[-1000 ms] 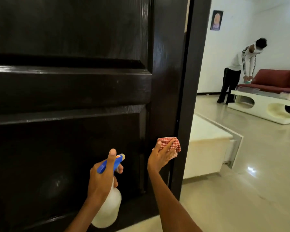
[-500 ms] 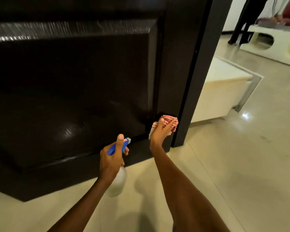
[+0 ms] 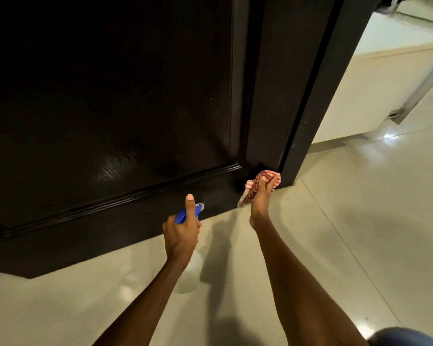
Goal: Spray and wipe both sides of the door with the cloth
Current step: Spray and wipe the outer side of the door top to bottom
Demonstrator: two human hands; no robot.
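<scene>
The dark glossy door fills the upper left, its bottom rail just above the floor. My right hand presses a red-and-white checked cloth against the door's bottom right corner, beside the black door frame. My left hand grips a spray bottle with a blue trigger head, whose nozzle points at the bottom rail. The bottle's whitish body hangs below my hand, mostly hidden by my wrist.
A pale glossy tiled floor spreads in front and to the right. A cream block with a metal-edged side stands past the frame at the upper right. A dark blue garment shows at the bottom right corner.
My right hand has slid the cloth down the door's right stile to the bottom corner. My left hand and the bottle dropped with it, and my view tilted down to the floor.
</scene>
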